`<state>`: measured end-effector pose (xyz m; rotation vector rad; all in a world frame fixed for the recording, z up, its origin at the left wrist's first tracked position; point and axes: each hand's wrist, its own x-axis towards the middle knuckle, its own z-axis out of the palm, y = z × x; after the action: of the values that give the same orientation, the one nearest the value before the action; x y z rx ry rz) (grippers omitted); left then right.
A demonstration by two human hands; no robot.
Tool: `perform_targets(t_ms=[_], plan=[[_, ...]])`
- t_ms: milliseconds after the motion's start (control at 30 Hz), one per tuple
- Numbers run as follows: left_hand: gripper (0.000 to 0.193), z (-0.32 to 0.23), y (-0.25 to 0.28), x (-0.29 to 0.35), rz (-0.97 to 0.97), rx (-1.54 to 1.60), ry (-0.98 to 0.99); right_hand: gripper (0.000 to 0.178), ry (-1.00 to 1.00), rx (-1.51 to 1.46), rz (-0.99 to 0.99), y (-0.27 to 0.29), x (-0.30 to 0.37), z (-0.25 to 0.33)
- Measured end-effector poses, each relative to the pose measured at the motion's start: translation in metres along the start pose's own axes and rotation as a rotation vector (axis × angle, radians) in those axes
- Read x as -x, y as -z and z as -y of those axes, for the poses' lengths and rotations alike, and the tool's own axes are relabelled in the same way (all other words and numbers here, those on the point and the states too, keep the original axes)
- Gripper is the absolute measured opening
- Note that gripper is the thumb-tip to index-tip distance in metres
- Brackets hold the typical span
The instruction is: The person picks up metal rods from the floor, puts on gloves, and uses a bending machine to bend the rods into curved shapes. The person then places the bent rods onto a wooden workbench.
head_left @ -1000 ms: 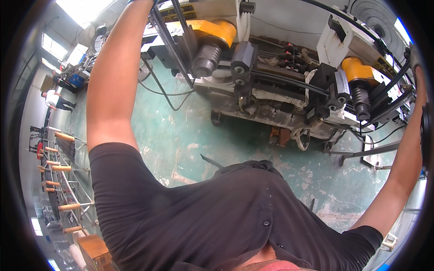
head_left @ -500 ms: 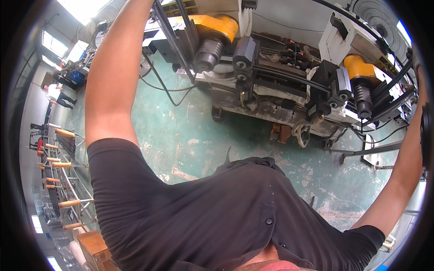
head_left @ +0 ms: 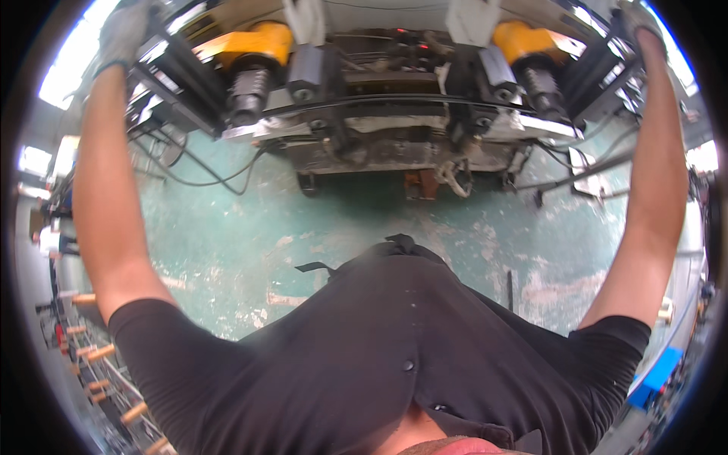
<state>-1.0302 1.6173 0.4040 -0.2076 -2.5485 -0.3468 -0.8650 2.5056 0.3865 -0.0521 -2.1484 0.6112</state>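
Both my arms reach far forward and apart, toward the two ends of a machine [head_left: 371, 148]. At the upper left edge, my left hand [head_left: 125, 36] wears a pale glove and is beside dark upright bars [head_left: 180, 83]. Its fingers are blurred, so I cannot make out a hold. My right hand [head_left: 638, 23], also gloved, is at the upper right edge near black bars [head_left: 595, 68]; its fingers are mostly hidden. Between my arms, the machine carries a yellow-orange housing [head_left: 262, 42] with a ribbed metal spindle on the left, and a matching housing [head_left: 523, 39] on the right.
A thin black rod [head_left: 394, 98] runs across the machine's front. Dark cables [head_left: 220, 180] hang at its left, above a worn green floor [head_left: 227, 235]. Racks with wooden rollers [head_left: 100, 353] stand at lower left, and a blue box [head_left: 658, 375] at lower right.
The view has turned, so the machine now appears further left and more level. My left forearm has swung outward to the left. Both gloved hands have come into sight at the upper edges.
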Motion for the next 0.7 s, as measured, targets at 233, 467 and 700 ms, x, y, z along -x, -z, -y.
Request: perform_targets(t_ms=[233,467,700], plan=[[0.056,-0.04,-0.022,0.009,-0.074,0.276,0.194,0.025,-0.07,0.164,-0.045,0.009,0.036,0.033],[0.051,-0.038,-0.018,0.008,-0.005,0.273,0.27,0.027,-0.093,0.213,-0.057,-0.005,0.042,0.044],[0.047,-0.064,-0.021,0.017,-0.056,0.308,0.267,0.03,-0.112,0.266,-0.069,0.005,0.047,0.039]])
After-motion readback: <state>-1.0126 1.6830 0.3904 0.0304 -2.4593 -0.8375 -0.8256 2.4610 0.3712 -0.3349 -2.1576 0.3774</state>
